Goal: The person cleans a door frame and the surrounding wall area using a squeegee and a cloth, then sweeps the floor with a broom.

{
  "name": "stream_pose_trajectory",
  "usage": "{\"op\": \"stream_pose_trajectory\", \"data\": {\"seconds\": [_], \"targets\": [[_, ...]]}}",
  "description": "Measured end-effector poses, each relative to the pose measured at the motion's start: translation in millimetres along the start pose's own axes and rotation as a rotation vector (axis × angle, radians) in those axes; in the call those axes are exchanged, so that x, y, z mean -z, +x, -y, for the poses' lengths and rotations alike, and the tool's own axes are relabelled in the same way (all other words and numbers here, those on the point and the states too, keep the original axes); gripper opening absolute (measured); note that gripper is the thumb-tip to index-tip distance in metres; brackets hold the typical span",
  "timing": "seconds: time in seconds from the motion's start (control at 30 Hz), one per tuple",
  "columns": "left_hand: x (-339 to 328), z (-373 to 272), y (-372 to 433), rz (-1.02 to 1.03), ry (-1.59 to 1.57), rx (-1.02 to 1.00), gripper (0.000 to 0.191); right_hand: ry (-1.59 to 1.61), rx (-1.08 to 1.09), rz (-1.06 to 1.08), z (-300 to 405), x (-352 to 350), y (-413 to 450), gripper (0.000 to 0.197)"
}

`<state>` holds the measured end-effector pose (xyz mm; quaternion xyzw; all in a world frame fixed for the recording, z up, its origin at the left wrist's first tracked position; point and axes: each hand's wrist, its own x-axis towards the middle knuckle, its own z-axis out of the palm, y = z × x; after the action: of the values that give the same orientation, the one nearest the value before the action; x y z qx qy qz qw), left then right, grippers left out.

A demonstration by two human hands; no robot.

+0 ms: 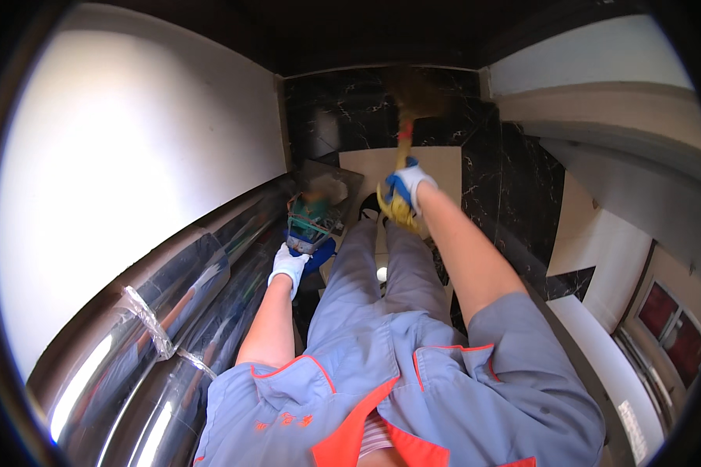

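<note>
My right hand (pixel 408 182), in a white and blue work glove, grips the yellow handle (pixel 405 149) of a short broom. Its brown bristle head (pixel 417 99) is blurred and points away from me over black marbled floor tile. At my left side, my left hand (pixel 290 262), gloved alike, holds the grey end (pixel 299 243) of a framed holder that looks like a dustpan. Inside or behind that frame shows something green (pixel 311 213). A dark flat pan (pixel 347 178) with a pale lump (pixel 330 188) lies just beyond. Blue material (pixel 321 257) hangs beside my left hand.
Long rolls wrapped in clear film (pixel 169 315) line the left side below a white wall (pixel 140 128). Beige tile (pixel 438 169) lies around my dark shoes (pixel 370 205). Curved pale ledges (pixel 607 111) run along the right. A dark surface (pixel 380 35) closes the far end.
</note>
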<state>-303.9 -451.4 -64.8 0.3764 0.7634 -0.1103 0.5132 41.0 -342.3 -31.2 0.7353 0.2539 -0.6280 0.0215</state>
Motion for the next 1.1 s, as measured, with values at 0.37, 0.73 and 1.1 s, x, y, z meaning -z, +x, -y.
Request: {"op": "stream_pose_trajectory", "data": {"seconds": [0.37,0.73,1.1], "targets": [[1,45,44,0.065,-0.030,0.028,0.061,-0.251,-0.141,0.286,-32,-30,-175,0.077],[17,-51,14,0.225,-0.170,-0.209,0.059,1.147,0.088,0.195,-98,20,-332,0.046],[44,-217,-127,0.446,-0.220,-0.446,0.040,0.050,0.123,-0.936,-163,54,-392,0.046]]}}
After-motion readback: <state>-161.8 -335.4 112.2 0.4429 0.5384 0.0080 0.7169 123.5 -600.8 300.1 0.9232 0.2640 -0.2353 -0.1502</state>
